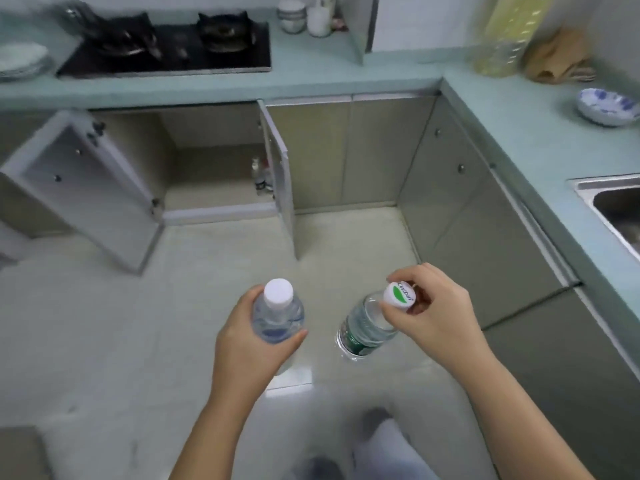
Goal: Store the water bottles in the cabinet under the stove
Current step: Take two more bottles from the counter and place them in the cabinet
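My left hand (249,337) grips a clear water bottle with a plain white cap (278,313), held upright over the floor. My right hand (433,313) holds a second water bottle with a green label (363,327) by its green-and-white cap, the body hanging tilted down to the left. Ahead stands the cabinet under the stove (211,161) with both doors swung open. Inside it, at the right, a small bottle (259,174) stands partly behind the right door (280,178).
A black gas stove (166,46) sits on the pale green counter (346,74). Plates lie at far left, jars at the back, a blue-patterned bowl (606,105) and a steel sink (613,209) on the right. The left door (86,188) juts over the tiled floor.
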